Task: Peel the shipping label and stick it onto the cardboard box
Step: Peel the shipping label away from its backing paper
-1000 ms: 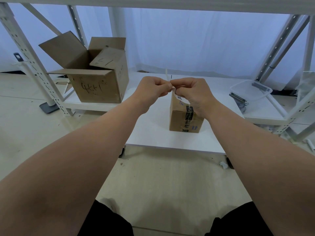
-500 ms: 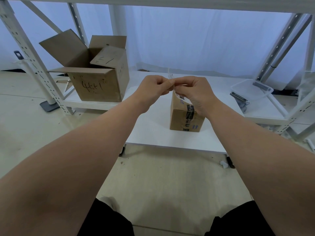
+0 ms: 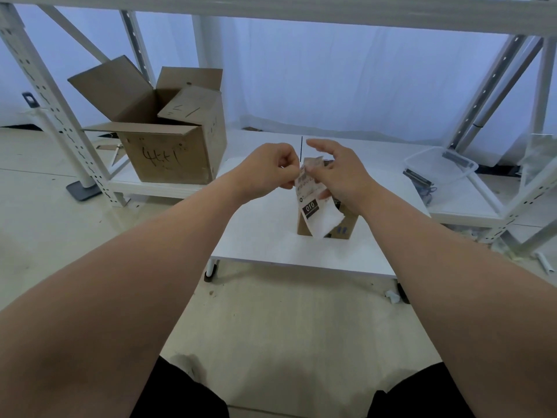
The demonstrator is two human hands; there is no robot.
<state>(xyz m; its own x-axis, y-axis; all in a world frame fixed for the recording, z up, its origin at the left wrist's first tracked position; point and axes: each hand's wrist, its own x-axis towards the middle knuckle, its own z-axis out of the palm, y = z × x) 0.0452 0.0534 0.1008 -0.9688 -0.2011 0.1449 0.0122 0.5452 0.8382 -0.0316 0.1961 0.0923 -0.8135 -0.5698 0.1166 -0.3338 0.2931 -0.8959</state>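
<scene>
A small cardboard box (image 3: 346, 229) stands on the white table (image 3: 265, 245), mostly hidden behind my hands. Just above and in front of it I hold the shipping label (image 3: 309, 203), printed with barcodes and a black "010" patch. It hangs down over the box's front. My left hand (image 3: 269, 171) pinches its upper left corner. My right hand (image 3: 339, 176) has its index finger raised, while its thumb and lower fingers grip the sheet from the right. A white layer (image 3: 327, 221) curls away at the bottom right, apparently the backing.
A large open cardboard box (image 3: 168, 149) sits on the low shelf at the left. A clear plastic bin (image 3: 440, 165) with dark items lies on the shelf at the right. White slotted rack posts (image 3: 57, 116) frame both sides. My knees are at the bottom edge.
The label was bunched between my fingertips; now it hangs unfolded in front of the small box. My right hand's fingers have spread and a white layer has parted at the bottom.
</scene>
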